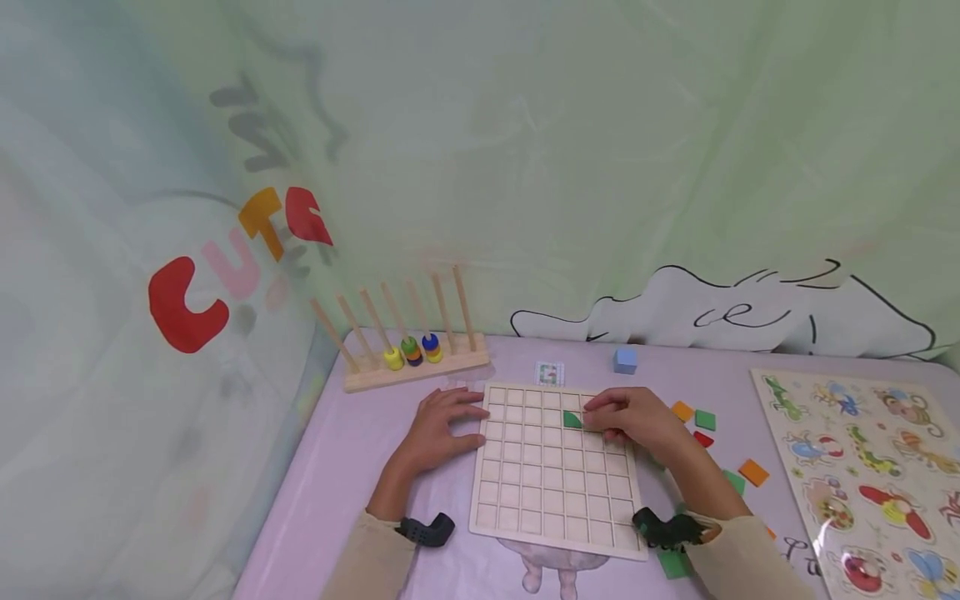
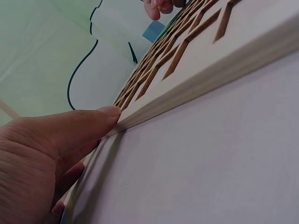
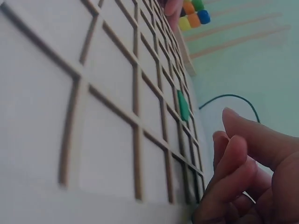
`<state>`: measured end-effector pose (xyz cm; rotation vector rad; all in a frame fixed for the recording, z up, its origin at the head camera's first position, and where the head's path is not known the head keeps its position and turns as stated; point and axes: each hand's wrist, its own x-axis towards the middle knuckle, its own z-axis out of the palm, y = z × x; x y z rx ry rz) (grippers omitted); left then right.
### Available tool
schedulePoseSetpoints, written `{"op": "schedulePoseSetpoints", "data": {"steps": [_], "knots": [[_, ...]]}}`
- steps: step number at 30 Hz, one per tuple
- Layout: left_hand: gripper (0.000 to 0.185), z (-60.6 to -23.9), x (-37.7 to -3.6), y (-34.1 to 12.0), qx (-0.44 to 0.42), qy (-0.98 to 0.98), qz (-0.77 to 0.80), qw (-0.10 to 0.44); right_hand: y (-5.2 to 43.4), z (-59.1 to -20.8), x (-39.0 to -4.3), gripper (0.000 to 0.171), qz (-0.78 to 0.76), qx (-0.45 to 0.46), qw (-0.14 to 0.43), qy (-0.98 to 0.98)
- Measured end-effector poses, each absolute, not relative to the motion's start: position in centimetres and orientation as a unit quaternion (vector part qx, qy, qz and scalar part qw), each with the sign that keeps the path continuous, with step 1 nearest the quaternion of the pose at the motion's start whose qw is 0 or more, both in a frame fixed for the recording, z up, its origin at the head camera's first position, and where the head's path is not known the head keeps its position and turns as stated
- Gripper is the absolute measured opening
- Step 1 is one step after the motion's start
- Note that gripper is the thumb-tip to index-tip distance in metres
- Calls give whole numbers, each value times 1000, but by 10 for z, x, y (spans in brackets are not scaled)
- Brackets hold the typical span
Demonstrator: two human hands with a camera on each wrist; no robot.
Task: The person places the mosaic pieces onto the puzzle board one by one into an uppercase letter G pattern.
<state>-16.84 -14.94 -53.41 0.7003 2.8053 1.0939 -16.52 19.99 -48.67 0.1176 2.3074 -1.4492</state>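
Observation:
A pale wooden grid board (image 1: 531, 521) lies on the table with a green quarter-round piece (image 1: 572, 419) in one of its upper cells. My left hand (image 1: 442, 429) is at the board's left edge, fingers spread; in the left wrist view its thumb (image 2: 110, 112) touches the rim. Over the upper right cells is my right hand (image 1: 633, 417), just right of the green piece. In the right wrist view the fingers (image 3: 233, 151) are loosely bent, nothing visible between them and the thumb, and the green piece (image 3: 182, 106) lies apart from them.
Behind the board are a peg rack (image 1: 416, 372) with coloured rings, a small patterned card (image 1: 550, 373) and a blue cube (image 1: 625, 361). Orange tiles (image 1: 753, 472), green tiles (image 1: 705, 420) and a red piece (image 1: 703, 438) lie scattered to the right, beside an insect puzzle board (image 1: 840, 450).

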Motion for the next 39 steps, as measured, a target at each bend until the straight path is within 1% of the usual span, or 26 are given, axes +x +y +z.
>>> {"op": "schedulePoseSetpoints", "data": {"steps": [5, 9, 13, 18, 25, 32, 39], "knots": [[34, -533, -168, -148, 231, 904, 359, 21, 223, -476, -161, 40, -475, 49, 153, 865], [34, -533, -167, -149, 230, 906, 355, 21, 246, -471, -157, 50, -420, 82, 117, 896], [34, -534, -167, -152, 227, 908, 351, 23, 271, -474, -155, 60, -382, 125, 94, 911], [34, -536, -168, -153, 225, 908, 352, 27, 298, -485, -153, 62, -342, 142, 72, 926], [34, -537, -170, -151, 236, 905, 353, 20, 318, -490, -156, 76, -321, 121, 123, 931], [34, -536, -169, -149, 235, 904, 356, 21, 322, -497, -157, 69, -321, 126, 131, 929], [33, -534, -168, -150, 231, 906, 354, 22, 318, -495, -158, 60, -330, 123, 129, 927]]}}
